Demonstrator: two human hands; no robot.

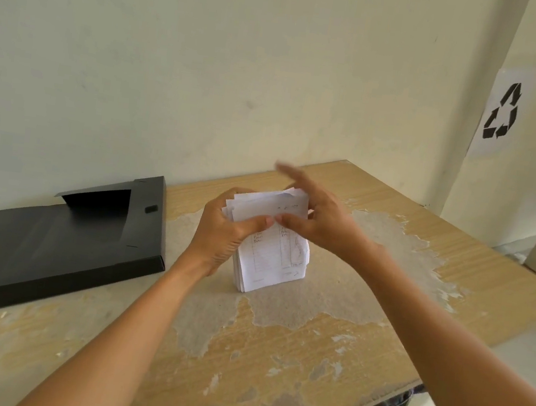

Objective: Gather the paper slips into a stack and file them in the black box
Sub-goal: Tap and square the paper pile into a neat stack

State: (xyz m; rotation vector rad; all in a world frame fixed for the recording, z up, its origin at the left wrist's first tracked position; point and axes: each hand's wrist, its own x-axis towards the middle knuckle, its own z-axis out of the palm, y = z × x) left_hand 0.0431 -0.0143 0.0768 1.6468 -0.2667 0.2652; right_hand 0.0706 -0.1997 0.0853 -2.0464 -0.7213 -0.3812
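The stack of paper slips (271, 257) stands upright on its lower edge on the worn wooden table (325, 353). The left hand (225, 231) clasps its upper left side, thumb across the front. The right hand (319, 216), fingers spread open and blurred, touches the top right. The open black box (50, 242) lies well left.

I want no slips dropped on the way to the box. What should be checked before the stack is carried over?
1. Slips gathered into one stack: ok, standing on edge on the table.
2. Edges squared: not ok, top edges uneven.
3. Left hand grips the stack: ok.
4. Right hand grips: cannot tell, fingers blurred.
5. Black box open: ok, lid lies flat.
6. Stray slips on the table: ok, none visible.
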